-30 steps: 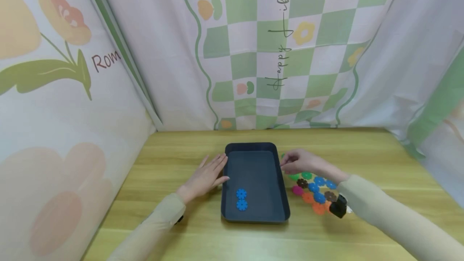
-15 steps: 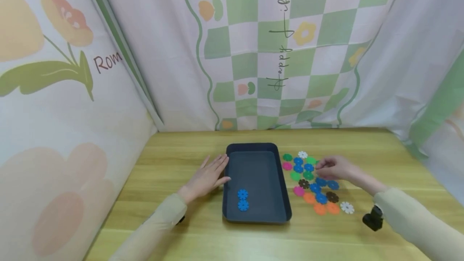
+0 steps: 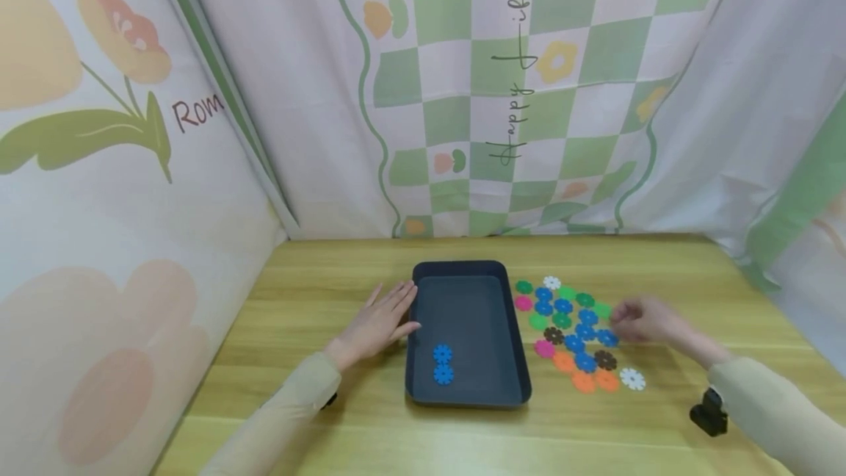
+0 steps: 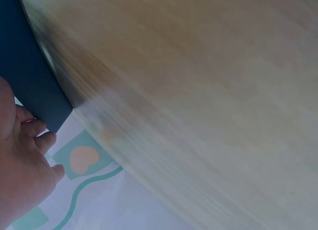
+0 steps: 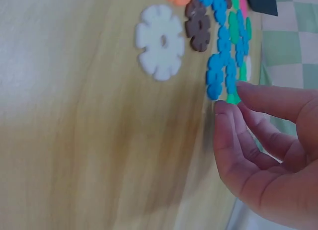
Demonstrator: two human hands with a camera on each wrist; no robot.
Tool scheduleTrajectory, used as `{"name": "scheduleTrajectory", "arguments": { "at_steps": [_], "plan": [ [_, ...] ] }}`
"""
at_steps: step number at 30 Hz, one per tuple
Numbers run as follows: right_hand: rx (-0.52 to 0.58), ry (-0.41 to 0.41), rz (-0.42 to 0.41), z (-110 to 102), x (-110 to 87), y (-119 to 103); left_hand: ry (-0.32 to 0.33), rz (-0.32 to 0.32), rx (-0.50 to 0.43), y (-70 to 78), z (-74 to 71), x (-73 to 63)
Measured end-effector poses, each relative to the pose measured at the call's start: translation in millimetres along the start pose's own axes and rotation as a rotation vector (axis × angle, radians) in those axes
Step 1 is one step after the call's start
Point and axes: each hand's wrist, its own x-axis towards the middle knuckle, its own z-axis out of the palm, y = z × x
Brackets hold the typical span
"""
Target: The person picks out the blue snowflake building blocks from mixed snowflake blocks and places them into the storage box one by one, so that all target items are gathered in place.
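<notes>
My left hand (image 3: 373, 325) lies with fingers straight against the left rim of a dark rectangular tray (image 3: 469, 322). Inside the tray, near its front left, two blue notched plastic discs (image 3: 443, 374) lie one in front of the other. To the right of the tray, my right hand (image 3: 644, 322) hovers at the right side of a spread of discs, fingers bent, thumb and fingertips apart with nothing between them. Its fingertips are right beside a blue disc (image 5: 214, 77) and a light green disc (image 3: 602, 310).
Blue, green, pink, orange, brown and white discs lie loosely on the wooden table (image 3: 330, 417). One white disc (image 3: 632, 379) sits apart at the front right. A checkered curtain (image 3: 443, 65) hangs behind the table.
My right hand has moved from beside the tray's right rim rightward across the discs, uncovering several of them. My left hand and the tray stay in place.
</notes>
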Motion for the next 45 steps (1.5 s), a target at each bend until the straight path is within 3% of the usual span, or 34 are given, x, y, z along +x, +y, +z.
{"name": "scheduleTrajectory", "arguments": {
  "at_steps": [10, 34, 45],
  "plan": [
    [-0.085, -0.001, 0.003, 5, 2.9, 4, 0.007, -0.001, -0.01, -1.3, 1.7, 0.1],
    [-0.094, 0.028, -0.027, 8, -0.3, 6, -0.005, -0.007, -0.014, -0.6, 0.7, 0.2],
    [0.042, -0.019, -0.014, 6, -1.6, 7, -0.008, -0.008, -0.007, 0.0, -1.2, 0.4]
  ]
}}
